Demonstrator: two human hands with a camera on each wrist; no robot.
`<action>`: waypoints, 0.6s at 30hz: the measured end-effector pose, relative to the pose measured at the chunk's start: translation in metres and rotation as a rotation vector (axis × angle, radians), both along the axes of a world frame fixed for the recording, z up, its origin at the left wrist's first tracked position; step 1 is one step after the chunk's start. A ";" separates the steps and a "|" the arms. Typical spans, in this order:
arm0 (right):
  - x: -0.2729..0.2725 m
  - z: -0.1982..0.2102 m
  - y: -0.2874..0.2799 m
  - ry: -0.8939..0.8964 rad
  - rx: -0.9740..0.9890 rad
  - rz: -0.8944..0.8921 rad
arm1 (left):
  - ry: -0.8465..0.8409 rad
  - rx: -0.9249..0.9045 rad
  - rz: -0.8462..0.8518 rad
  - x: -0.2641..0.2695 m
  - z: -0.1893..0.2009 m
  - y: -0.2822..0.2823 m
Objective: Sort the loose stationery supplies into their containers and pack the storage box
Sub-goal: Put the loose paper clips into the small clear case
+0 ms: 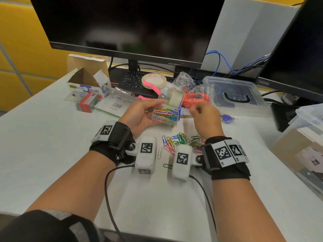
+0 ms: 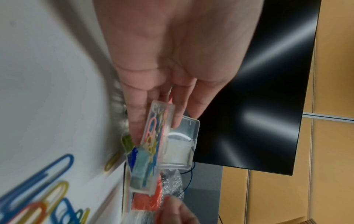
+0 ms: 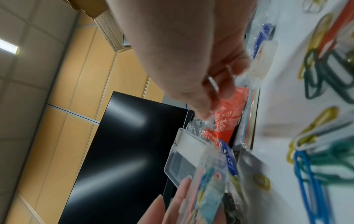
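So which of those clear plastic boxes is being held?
The small paper clip case with its lid open, in the left hand; the bigger clear boxes sit on the desk.

A right hand is hovering with fingers curled above an orange packet. Fingertips are holding a clear box below. Coloured paper clips are lying on the white table.

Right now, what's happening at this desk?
A person is sorting coloured paper clips. Their left hand holds a small clear plastic case with its hinged lid open and clips already inside, lifted off the white desk. The right hand hovers just right of the case with fingers curled; it is blurred, so whether it pinches a clip is unclear. A loose pile of coloured paper clips lies on the desk between the wrists, not yet packed.
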State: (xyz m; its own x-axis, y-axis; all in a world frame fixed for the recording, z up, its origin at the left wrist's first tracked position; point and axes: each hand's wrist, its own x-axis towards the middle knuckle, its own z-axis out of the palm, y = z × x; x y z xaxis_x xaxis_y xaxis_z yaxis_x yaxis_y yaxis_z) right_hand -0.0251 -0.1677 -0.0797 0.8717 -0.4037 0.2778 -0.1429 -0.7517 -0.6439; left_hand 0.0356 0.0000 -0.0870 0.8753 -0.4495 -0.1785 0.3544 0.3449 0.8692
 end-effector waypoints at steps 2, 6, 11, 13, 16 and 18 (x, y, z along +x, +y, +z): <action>0.001 0.004 0.003 -0.174 0.098 0.033 | -0.004 0.006 -0.007 0.000 0.000 0.000; 0.002 0.004 0.018 -0.225 0.121 0.234 | -0.020 0.003 -0.055 -0.003 0.001 -0.001; 0.001 0.002 0.023 -0.124 0.033 0.337 | -0.014 -0.010 -0.067 -0.004 0.001 0.001; 0.000 0.004 0.019 -0.149 0.032 0.249 | -0.008 -0.016 -0.041 -0.005 0.002 0.000; -0.002 0.005 0.009 -0.097 0.023 0.055 | 0.010 -0.043 0.027 -0.003 0.004 0.001; -0.005 0.003 0.003 0.091 -0.013 0.037 | 0.022 -0.064 0.063 -0.001 0.004 0.002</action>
